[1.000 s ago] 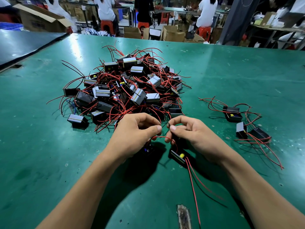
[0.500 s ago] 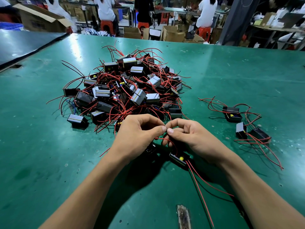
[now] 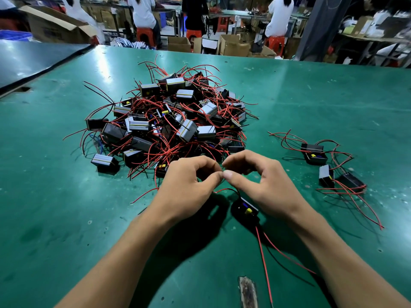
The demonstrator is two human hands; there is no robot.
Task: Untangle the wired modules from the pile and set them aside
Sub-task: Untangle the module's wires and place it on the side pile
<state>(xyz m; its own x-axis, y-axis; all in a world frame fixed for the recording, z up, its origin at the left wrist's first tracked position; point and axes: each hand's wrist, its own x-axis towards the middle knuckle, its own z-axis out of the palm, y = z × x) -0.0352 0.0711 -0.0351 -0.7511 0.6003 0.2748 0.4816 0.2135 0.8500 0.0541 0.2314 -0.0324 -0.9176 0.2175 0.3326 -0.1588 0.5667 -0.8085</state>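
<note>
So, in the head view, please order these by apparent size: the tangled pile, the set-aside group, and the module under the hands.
1. Tangled pile, clearly largest.
2. Set-aside group, counting its spread wires.
3. Module by the right hand: smallest, although it is nearest the camera.

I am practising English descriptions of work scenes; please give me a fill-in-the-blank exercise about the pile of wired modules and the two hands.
1. The pile lies on a ___ table.
2. Most wires in the pile are ___.
3. To the right of the pile, ___ modules lie set aside.
4. The left hand and the right hand pinch a wire of a module that has a small ___ part.
Missing words: green; red; three; yellow.
</note>
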